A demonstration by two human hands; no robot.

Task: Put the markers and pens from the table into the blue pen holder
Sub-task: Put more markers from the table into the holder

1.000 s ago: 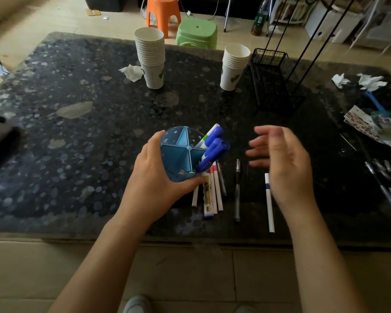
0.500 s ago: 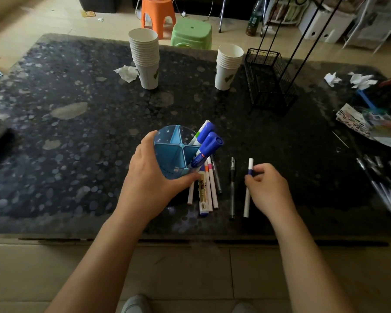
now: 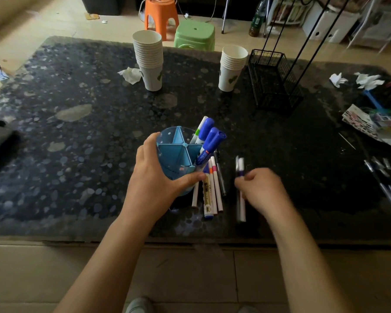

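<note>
Left hand (image 3: pixel 154 186) fingers wrapped around blue pen holder (image 3: pixel 178 154); right hand (image 3: pixel 261 190) fingers pinched on two blurred pens (image 3: pixel 240 188).

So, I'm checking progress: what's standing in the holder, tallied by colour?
Blue-capped markers: 2
White-and-green marker: 1
Total in the holder: 3

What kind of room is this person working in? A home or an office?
Most likely a home living area, used casually. Plastic stools stand on a tiled floor behind a low dark stone-patterned table, which holds stacked paper cups, crumpled tissues and scattered stationery.
</note>
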